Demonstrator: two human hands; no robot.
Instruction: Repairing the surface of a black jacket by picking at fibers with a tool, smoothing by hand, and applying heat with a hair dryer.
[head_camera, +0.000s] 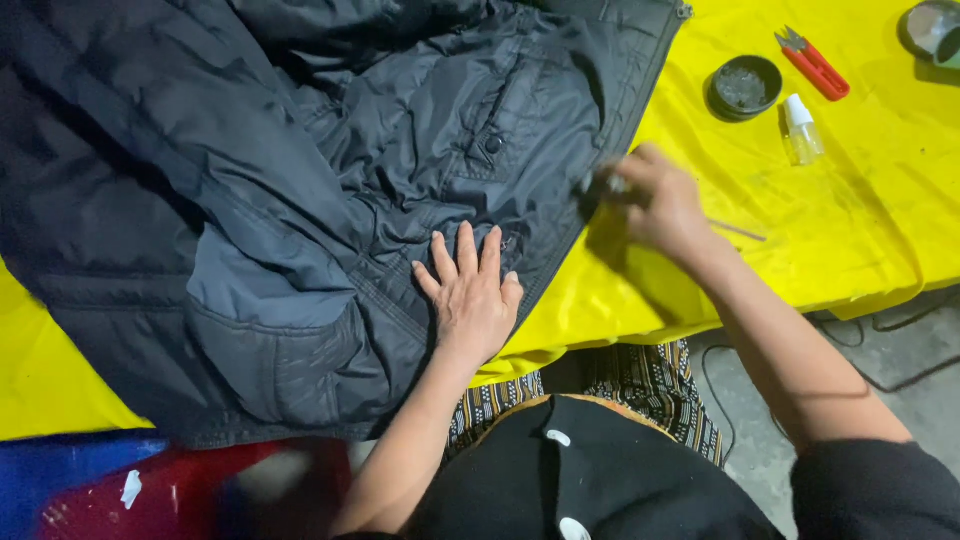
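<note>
Dark jacket (300, 180) spread over yellow cloth (860, 220), filling the nine o'clock side. Left hand (470, 290) flat, fingers splayed, pressing jacket. Right hand (655, 200), blurred, pinches jacket's zipper edge at three o'clock; tool unclear.

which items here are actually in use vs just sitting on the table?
In use:
- dark padded nylon jacket, pressed flat by the left hand
- jacket's front zipper edge, where the right hand pinches something small and blurred

Lying about:
- red thread snips
- round black tin
- small clear bottle with white cap
- yellow table cover
</note>
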